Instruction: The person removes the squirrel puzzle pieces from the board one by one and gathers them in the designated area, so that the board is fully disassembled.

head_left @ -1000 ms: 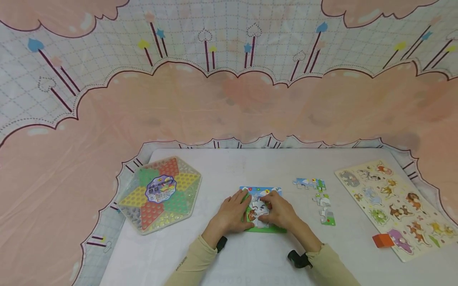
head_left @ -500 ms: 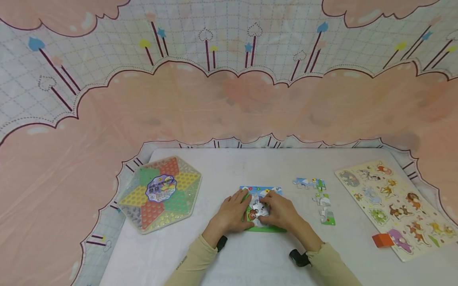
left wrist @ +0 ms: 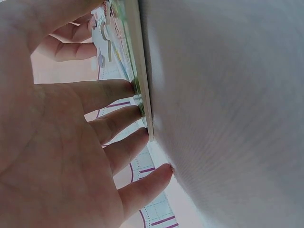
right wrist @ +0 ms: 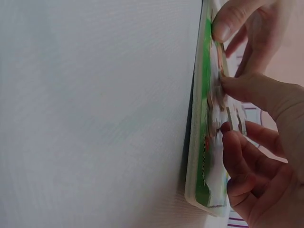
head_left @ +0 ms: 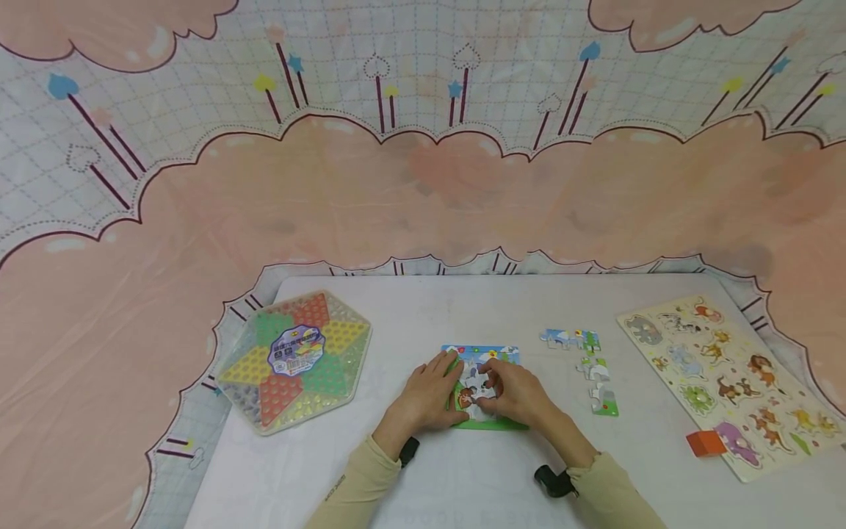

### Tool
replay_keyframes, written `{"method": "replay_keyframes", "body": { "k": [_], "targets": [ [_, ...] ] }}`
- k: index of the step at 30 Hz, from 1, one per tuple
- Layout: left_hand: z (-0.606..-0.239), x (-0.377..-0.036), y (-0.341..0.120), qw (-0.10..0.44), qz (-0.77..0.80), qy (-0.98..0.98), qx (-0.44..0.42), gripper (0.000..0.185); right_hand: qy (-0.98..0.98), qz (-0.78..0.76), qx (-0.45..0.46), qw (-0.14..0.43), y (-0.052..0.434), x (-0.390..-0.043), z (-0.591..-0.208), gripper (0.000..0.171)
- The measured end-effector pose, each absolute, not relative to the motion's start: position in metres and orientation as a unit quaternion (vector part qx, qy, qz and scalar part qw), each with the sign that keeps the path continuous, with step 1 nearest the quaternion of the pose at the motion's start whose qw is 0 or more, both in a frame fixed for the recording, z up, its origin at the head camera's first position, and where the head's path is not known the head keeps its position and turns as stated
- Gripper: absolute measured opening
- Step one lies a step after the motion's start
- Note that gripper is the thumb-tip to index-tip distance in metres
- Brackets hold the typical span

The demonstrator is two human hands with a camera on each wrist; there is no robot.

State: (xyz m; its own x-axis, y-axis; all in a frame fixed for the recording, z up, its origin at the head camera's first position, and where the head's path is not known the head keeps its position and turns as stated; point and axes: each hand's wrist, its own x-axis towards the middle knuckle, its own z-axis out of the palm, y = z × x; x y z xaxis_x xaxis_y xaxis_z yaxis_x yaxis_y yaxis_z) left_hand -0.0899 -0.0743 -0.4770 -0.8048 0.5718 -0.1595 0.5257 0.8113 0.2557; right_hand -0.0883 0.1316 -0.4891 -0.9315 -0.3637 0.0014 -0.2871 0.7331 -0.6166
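A small jigsaw board (head_left: 489, 425) with a green and blue picture border lies at the middle of the white table. My left hand (head_left: 429, 393) rests along its left side, fingers spread and nearly straight; in the left wrist view several fingertips touch the board's edge. Over the board's inner area, the thumb and fingers of my right hand (head_left: 518, 393) pinch a jigsaw piece (right wrist: 233, 116), which stands tilted up from the picture in the right wrist view. Around it, part of a white rabbit and brown picture shows; the fingers hide some of it.
Several loose jigsaw pieces (head_left: 600, 400) lie right of the board. Farther right are a wooden animal peg puzzle (head_left: 667, 371) and an orange block (head_left: 706, 444) at its corner. A hexagonal Chinese checkers set (head_left: 357, 353) lies on the left.
The jigsaw piece in my right hand has turned and tilted within the fingers. My left hand stays in place on the board, and the head view has shifted slightly.
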Motion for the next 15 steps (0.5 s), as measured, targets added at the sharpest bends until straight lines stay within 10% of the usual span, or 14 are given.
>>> {"method": "replay_keyframes", "body": {
  "k": [15],
  "targets": [
    [-0.4784, -0.0899, -0.0746, 0.114, 0.104, 0.945, 0.29, 0.085, 0.939, -0.291, -0.171, 0.061, 0.1341, -0.086, -0.4878, 0.048]
  ]
}}
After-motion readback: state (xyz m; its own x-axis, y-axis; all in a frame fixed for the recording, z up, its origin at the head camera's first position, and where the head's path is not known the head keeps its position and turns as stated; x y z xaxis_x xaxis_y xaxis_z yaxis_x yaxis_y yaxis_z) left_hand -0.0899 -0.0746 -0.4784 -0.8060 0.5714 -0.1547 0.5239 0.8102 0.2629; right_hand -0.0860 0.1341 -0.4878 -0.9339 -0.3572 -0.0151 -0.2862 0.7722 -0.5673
